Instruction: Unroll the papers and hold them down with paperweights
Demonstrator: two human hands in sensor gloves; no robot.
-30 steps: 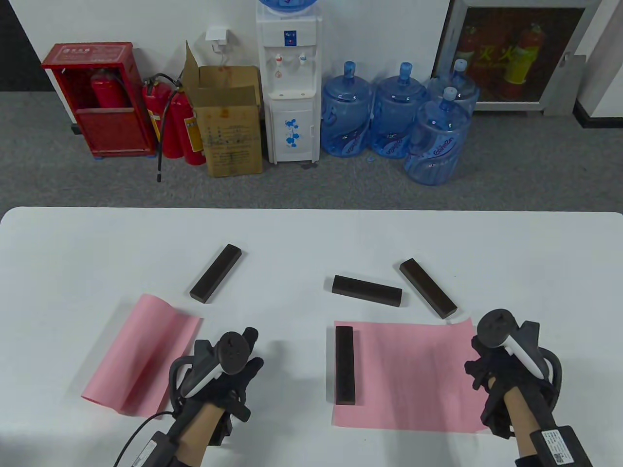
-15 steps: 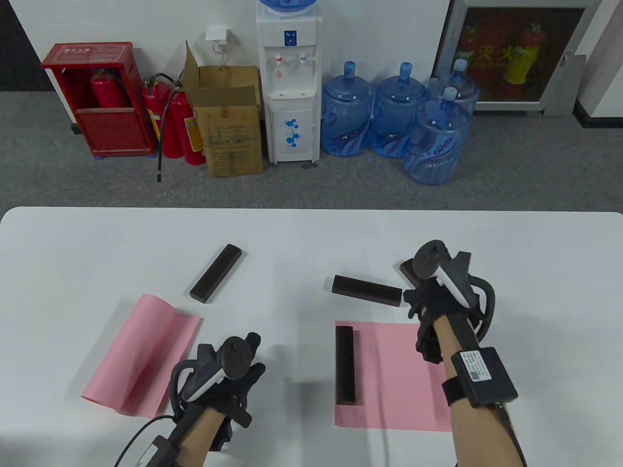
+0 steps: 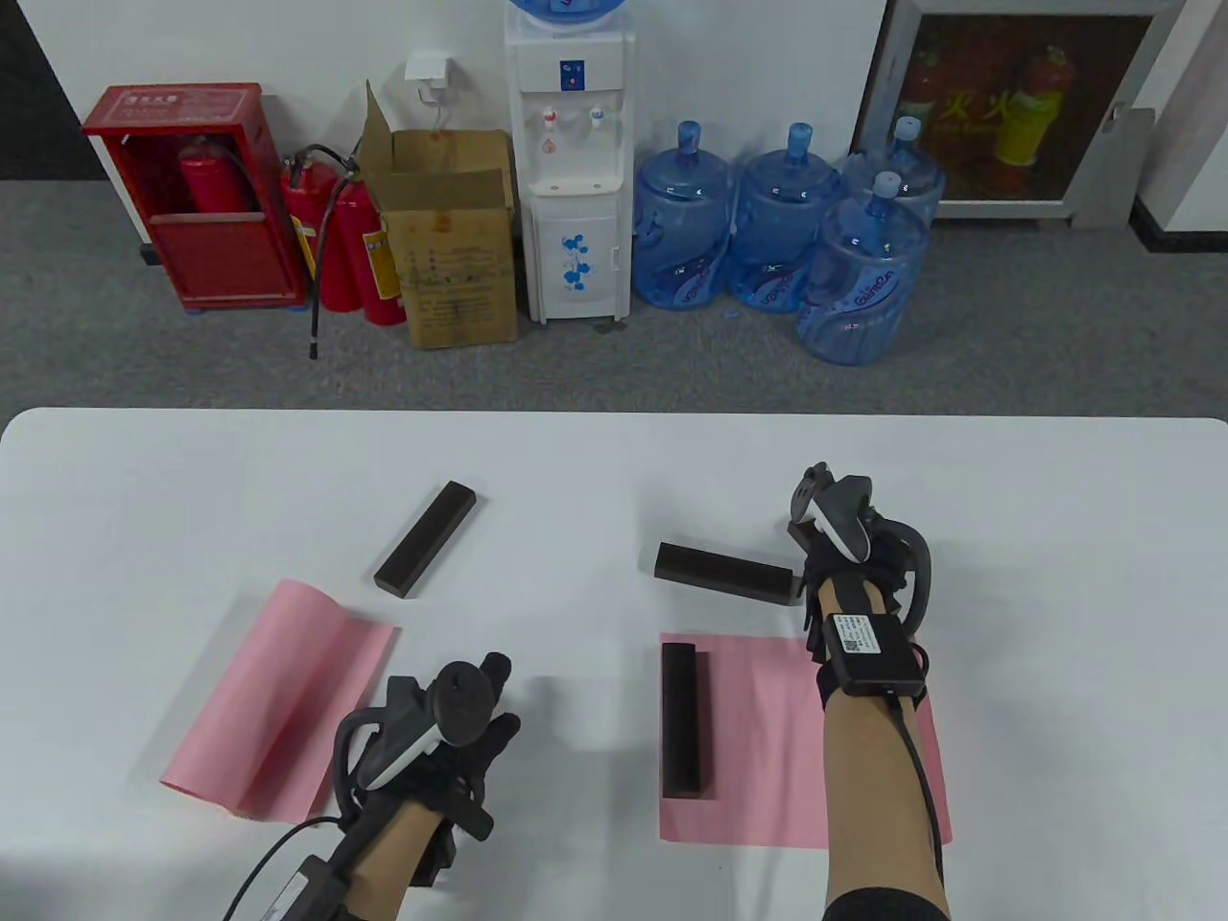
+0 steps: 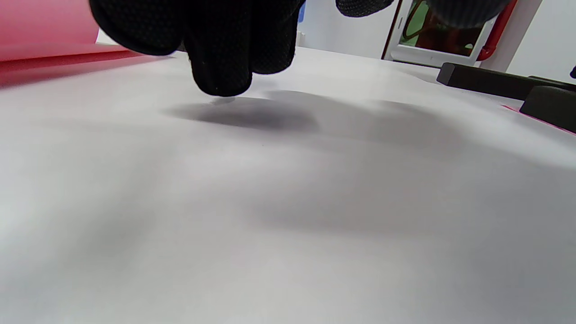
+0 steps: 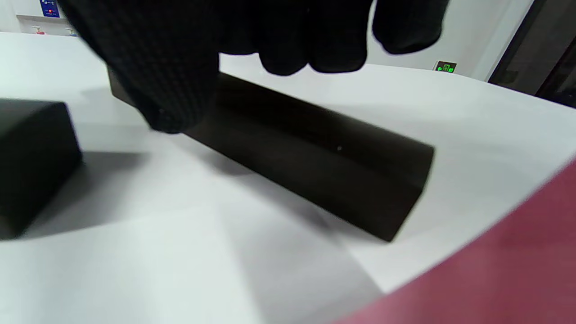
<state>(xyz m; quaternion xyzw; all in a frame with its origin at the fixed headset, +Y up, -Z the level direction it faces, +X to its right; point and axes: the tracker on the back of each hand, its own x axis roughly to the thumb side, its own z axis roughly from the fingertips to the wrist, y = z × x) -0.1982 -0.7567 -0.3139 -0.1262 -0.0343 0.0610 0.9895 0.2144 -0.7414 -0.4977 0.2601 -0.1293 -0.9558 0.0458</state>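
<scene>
My right hand (image 3: 833, 552) is over the rightmost dark paperweight (image 5: 315, 157), which lies on the white table (image 3: 595, 460). In the right wrist view the thumb (image 5: 166, 90) is at its near side and the fingers hang over its far edge; the bar is not lifted. Only the bar's far end (image 3: 796, 530) shows in the table view. The right pink paper (image 3: 767, 739) lies unrolled with a paperweight (image 3: 683, 720) on its left edge. My left hand (image 3: 460, 710) rests on the bare table, holding nothing, fingertips (image 4: 220, 58) down. The left pink paper (image 3: 278, 700) lies half curled.
A third paperweight (image 3: 724, 573) lies just left of my right hand, its end close by (image 5: 31, 153). A fourth paperweight (image 3: 425, 550) lies beyond the left paper. Water bottles, boxes and extinguishers stand on the floor past the table's far edge.
My right hand has left the right edge of the right paper and moved up and left onto the rightmost paperweight, then turned over it. The left hand has stayed put.
</scene>
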